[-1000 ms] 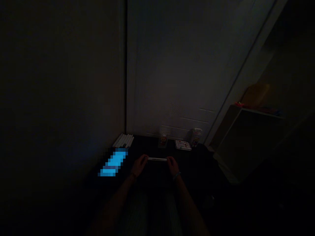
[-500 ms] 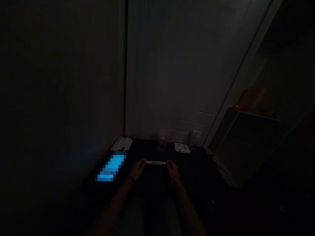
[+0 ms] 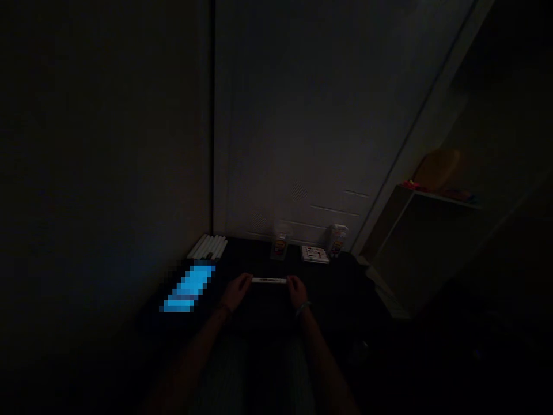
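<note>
A white marker pen (image 3: 269,280) is held level above the dark table, stretched crosswise between my two hands. My left hand (image 3: 237,288) pinches its left end, fingers closed. At the other end, my right hand (image 3: 296,290) grips it the same way. Small dark print shows along the barrel. Behind my hands lies a flat pack of white pens (image 3: 315,254) with a printed label. Several similar white markers (image 3: 208,247) lie side by side at the back left. The room is very dim, so fine details are lost.
A lit blue screen, pixelated (image 3: 189,288), lies left of my hands on the dark table (image 3: 341,294). Clear packages stand at the back, one in the middle (image 3: 280,245) and one at right (image 3: 337,240). A pale wall panel rises behind; a shelf unit (image 3: 400,242) stands right.
The whole view has shifted a little, so everything appears slightly further left and higher. Both hands keep their hold on the marker pen.
</note>
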{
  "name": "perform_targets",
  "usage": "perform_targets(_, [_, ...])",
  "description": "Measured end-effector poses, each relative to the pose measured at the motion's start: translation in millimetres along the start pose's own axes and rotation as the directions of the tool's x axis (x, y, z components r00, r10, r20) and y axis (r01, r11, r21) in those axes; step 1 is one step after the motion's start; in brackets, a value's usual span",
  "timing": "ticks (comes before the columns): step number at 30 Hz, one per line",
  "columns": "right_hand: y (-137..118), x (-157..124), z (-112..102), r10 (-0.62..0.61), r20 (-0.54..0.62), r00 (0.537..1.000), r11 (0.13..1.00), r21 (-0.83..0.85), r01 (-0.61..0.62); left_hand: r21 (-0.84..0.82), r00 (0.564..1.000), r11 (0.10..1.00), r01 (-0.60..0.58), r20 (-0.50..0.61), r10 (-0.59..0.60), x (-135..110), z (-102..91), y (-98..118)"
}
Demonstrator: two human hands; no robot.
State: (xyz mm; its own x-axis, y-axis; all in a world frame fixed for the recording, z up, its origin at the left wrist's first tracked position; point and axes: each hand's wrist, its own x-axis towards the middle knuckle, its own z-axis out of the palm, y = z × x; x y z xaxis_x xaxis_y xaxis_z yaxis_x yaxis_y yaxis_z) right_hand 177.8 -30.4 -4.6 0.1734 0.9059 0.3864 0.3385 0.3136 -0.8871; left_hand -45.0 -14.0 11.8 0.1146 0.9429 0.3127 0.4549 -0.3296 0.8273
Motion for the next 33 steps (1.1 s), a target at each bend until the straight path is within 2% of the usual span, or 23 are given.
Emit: perform_targets(33, [1.2,0.1,-0.1,-0.008,0.013,1.0,0.999,-0.047,0.008,0.017,1.0,1.0,0.005,-0.003,-0.005,-1.2,0.6,2.0])
